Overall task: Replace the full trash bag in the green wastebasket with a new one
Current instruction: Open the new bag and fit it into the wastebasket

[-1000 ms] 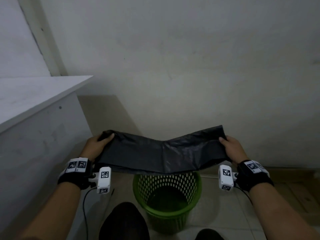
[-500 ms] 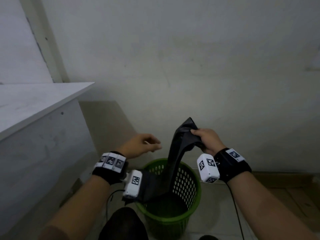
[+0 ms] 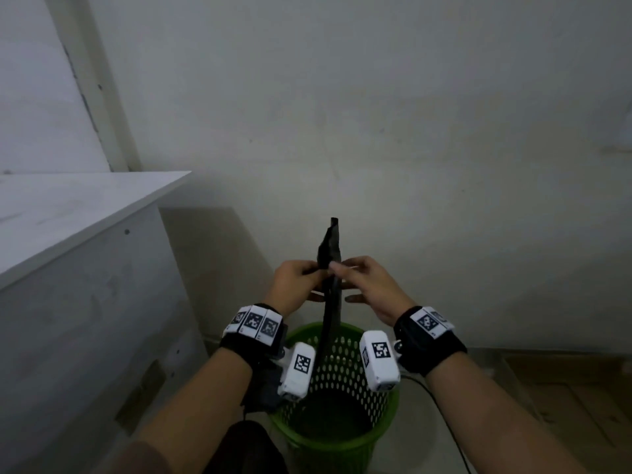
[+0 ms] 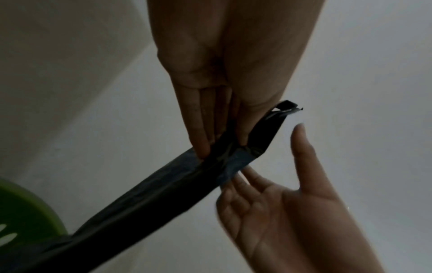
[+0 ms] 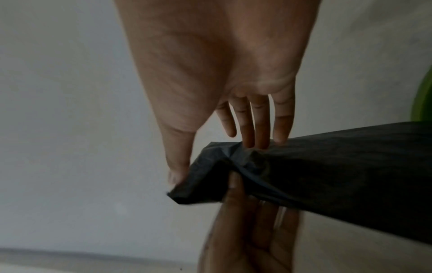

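Observation:
A black trash bag (image 3: 330, 248), folded into a narrow strip, stands upright above the green wastebasket (image 3: 342, 453), and its lower end runs down over the basket's left rim. My left hand (image 3: 316, 273) pinches the strip near its top between thumb and fingers (image 4: 201, 147). My right hand (image 3: 342, 282) is on the other side with straight fingers (image 5: 257, 136) touching the bag (image 5: 327, 175). In the left wrist view its thumb stands clear of the plastic. The basket's inside is dark and holds no liner that I can see.
A white cabinet (image 3: 68, 213) with a flat top stands close on the left. A plain wall is right behind the basket. A thin cable (image 3: 444, 401) trails from my right wrist, and a dark knee (image 3: 246, 449) is at the bottom edge.
The bag was stretched wide between both hands, then hung from the right hand alone. My left hand has now come across and pinched its top, and the right hand's grip has loosened.

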